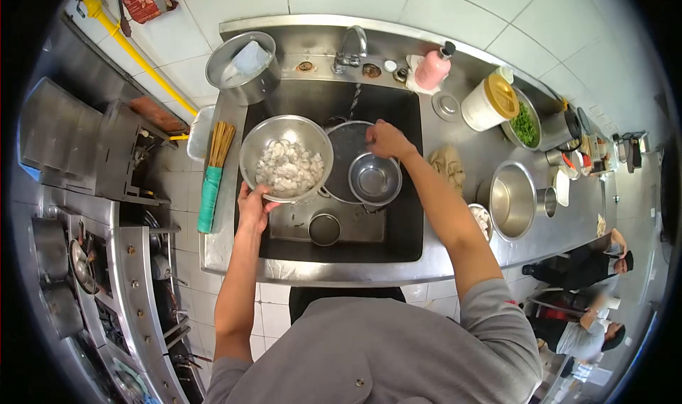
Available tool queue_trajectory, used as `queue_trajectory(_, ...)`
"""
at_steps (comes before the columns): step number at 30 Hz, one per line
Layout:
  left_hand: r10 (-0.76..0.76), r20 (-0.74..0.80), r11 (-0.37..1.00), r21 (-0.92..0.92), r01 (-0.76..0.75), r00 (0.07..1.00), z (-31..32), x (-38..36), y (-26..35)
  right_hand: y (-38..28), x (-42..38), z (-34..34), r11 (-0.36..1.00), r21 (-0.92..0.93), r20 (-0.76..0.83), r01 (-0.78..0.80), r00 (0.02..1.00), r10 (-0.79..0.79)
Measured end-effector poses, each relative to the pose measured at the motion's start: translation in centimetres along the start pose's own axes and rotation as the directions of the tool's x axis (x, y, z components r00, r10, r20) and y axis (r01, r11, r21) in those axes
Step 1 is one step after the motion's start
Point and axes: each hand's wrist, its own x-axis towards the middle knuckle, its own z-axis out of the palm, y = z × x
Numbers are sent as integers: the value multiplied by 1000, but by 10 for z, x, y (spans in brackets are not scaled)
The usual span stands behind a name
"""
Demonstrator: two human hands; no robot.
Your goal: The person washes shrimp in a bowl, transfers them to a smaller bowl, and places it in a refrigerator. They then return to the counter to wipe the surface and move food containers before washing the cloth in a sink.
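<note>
Bowl (285, 127) over sink (288, 228) — white tiles (455, 7).

Left hand (253, 208) holds a steel mixing bowl (288, 125) of pale peeled shrimp (290, 168) over the sink (341, 252). Right hand (388, 140) at far rim of a smaller steel bowl (375, 179), grip unclear from here. Tap (348, 59) running.

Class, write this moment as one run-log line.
Left hand: holding large metal bowl of pale pieces | Right hand: at rim of small bowl, grip unclear | Faucet: running | Place: over sink
</note>
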Motion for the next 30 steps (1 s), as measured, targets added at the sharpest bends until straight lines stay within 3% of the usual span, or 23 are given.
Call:
queue_trajectory(1,16,-25,1000,4,-15,1000,-3,1,-7,6,-6,-2,981,142,-43,132,991,-127)
queue_trajectory(4,24,-59,1000,12,-23,998,-10,-4,-22,2,-29,-33,896,429,-8,-111,992,127)
queue_trajectory(5,29,-87,1000,-4,-29,996,-8,-6,-27,-2,-38,-40,942,323,-125,-95,982,142)
queue_trajectory(8,26,-194,999,-23,-31,981,-3,4,-50,-31,-61,-79,954,119,-22,-275,960,279)
queue_trajectory(10,36,-210,999,-1,-37,977,6,7,-60,-21,-79,-75,982,-177,42,61,998,-54)
queue_trajectory(12,55,-165,997,64,-45,985,15,2,-64,-10,-86,-70,964,-254,100,75,994,-51)
queue_trajectory(13,61,-140,997,53,-54,988,20,0,-64,-3,-93,-70,955,-284,131,82,990,-46)
queue_trajectory(16,99,-130,990,116,-85,986,32,-5,-67,31,-104,-92,998,45,131,-52,990,46)
queue_trajectory(17,126,-117,986,124,-111,985,39,-7,-68,49,-115,-108,983,174,57,-56,997,47)
queue_trajectory(19,175,-98,977,140,-161,980,63,-29,-61,89,-153,-141,966,259,-172,-5,984,51)
queue_trajectory(20,189,-70,974,140,-178,979,77,-40,-58,116,-181,-157,943,313,-324,116,946,-8)
queue_trajectory(21,206,-44,970,138,-199,977,94,-50,-54,124,-212,-185,977,210,-398,45,916,44)
queue_trajectory(22,223,-17,967,132,-219,975,113,-58,-52,157,-242,-186,971,199,-625,136,780,19)
queue_trajectory(23,217,30,966,138,-219,976,130,-65,-51,149,-282,-214,927,371,-592,-58,754,284)
queue_trajectory(26,181,159,974,109,-200,970,191,-80,-56,206,-388,-216,891,85,-789,-446,516,334)
queue_trajectory(27,164,188,975,117,-188,968,215,-89,-59,221,-418,-203,856,199,-752,-476,485,445)
queue_trajectory(28,145,215,976,126,-175,966,237,-94,-64,224,-443,-192,806,309,-701,-505,452,552)
queue_trajectory(29,118,244,977,145,-157,962,255,-93,-72,214,-458,-184,653,604,-498,-456,424,756)
queue_trajectory(30,93,275,976,164,-142,957,273,-92,-80,204,-467,-176,408,824,-238,-394,413,879)
